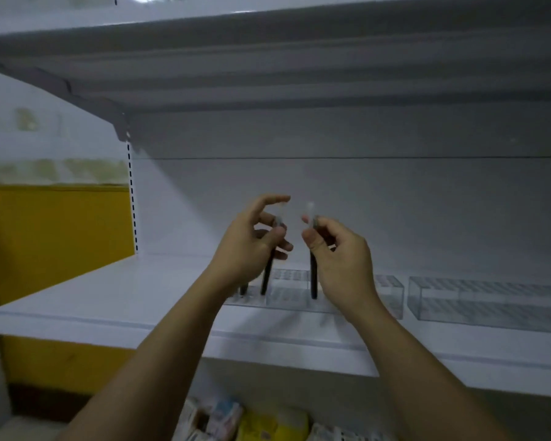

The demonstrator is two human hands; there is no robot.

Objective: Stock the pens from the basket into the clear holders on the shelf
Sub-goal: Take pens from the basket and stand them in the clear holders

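Item one, pens: you hold two dark pens with pale clear caps, one in each hand, both roughly upright. The left pen (267, 275) is pinched near its cap by the curled fingers and thumb of your left hand (245, 246), with the forefinger lifted free above. The right pen (314, 278) is gripped near its top by the closed fingers of your right hand (341, 259). Their lower ends reach down to the near holder (291, 286), a clear gridded box directly under your hands. Blur hides whether either tip is seated in a slot. A third pen (243, 289), of which only a short dark stub shows below your left wrist, appears to stand at the left end of that holder. Item two, holders: the far holder (490, 300), set apart to the right, shows no pens. Both stand on the white shelf (109, 297). Progress, as a judgement: early, with perhaps one pen stocked, two in hand, and nearly all slots unfilled. The basket is out of view, so the remaining stock cannot be counted. Surroundings: an upper shelf (299, 58) overhead, a yellow panel (54, 249) at left, and packaged goods (268, 424) on the level below.
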